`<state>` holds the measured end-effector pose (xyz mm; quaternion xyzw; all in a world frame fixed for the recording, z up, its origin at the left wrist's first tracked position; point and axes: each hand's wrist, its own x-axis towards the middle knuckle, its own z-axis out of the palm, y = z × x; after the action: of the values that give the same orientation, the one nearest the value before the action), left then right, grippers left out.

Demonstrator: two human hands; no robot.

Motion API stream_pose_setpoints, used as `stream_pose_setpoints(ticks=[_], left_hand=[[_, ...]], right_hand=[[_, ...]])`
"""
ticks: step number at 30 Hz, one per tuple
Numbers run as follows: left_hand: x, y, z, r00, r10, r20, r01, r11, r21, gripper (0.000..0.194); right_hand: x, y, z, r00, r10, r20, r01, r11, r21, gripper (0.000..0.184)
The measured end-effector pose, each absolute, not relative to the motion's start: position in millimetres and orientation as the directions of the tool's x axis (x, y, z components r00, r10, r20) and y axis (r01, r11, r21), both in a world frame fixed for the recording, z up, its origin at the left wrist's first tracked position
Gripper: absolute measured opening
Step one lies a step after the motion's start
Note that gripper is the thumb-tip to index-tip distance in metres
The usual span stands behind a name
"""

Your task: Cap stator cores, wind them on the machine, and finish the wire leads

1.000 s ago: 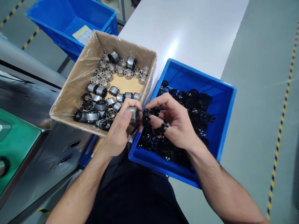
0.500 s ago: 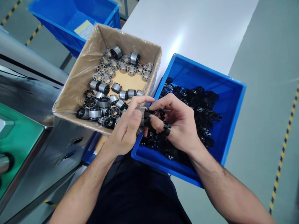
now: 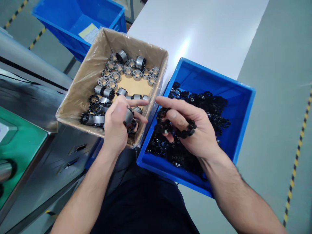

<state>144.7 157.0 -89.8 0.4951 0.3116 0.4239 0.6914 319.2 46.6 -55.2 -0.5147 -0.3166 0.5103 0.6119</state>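
Note:
Over the near right part of the lined carton, my left hand (image 3: 116,125) is closed around a silver metal ring with a black notched end (image 3: 129,115). Another dark ring shows below it by the fingers, and the index finger points out to the right. My right hand (image 3: 195,126) is above the near part of the blue bin, gripping several black notched rings (image 3: 162,121). One of these black rings (image 3: 188,129) sits around the base of the thumb. A gap separates the two hands.
The cardboard box (image 3: 78,87) has a clear plastic liner and holds silver rings, some with black ends. The blue bin (image 3: 240,97) contains many black rings. Behind are a white table (image 3: 207,29) and another blue bin (image 3: 60,19) with a paper. A green-topped machine (image 3: 24,139) stands left.
My left hand has moved left, away from my right hand, taking the silver ring over the carton. My right hand has shifted slightly right, with the black rings still in it.

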Motion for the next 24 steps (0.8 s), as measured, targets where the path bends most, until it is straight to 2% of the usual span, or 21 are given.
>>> stream_pose_setpoints(ticks=[3,6,8,11,14,17,19,22,24], left_hand=[[144,156,-91,0.449,0.893,-0.033,-0.235,0.153,0.960,0.048],[138,154,-92,0.535,0.837,0.114,-0.182,-0.018,0.983,0.046],[135,153,-93,0.576,0.801,0.164,-0.174,-0.075,0.982,0.040],[136,155,-95,0.577,0.811,0.097,-0.252,0.064,0.966,0.050],[138,156,-95,0.652,0.758,0.016,-0.256,0.200,0.946,0.053],[137,153,-94,0.744,0.668,-0.006,-0.170,0.198,0.965,0.044],[135,150,-93,0.739,0.673,-0.032,-0.143,0.203,0.969,0.050],[132,147,-91,0.704,0.703,-0.105,-0.124,0.267,0.956,0.054],[132,147,-89,0.716,0.684,-0.139,-0.122,0.319,0.940,0.053]], right_hand=[[314,46,-51,0.257,0.957,-0.137,-0.342,-0.042,-0.939,0.037],[311,49,-48,0.307,0.946,-0.106,-0.375,0.018,-0.927,0.036],[312,51,-48,0.352,0.934,-0.056,-0.371,0.084,-0.925,0.040],[312,54,-49,0.370,0.929,0.025,-0.327,0.156,-0.932,0.050],[308,54,-54,0.456,0.884,0.107,-0.171,0.204,-0.964,0.056],[299,51,-62,0.597,0.770,0.225,0.062,0.235,-0.970,0.050],[294,48,-67,0.599,0.755,0.266,0.142,0.227,-0.963,0.038],[290,45,-69,0.501,0.839,0.213,0.097,0.189,-0.977,0.023],[290,44,-67,0.462,0.877,0.133,0.028,0.135,-0.990,0.021]])
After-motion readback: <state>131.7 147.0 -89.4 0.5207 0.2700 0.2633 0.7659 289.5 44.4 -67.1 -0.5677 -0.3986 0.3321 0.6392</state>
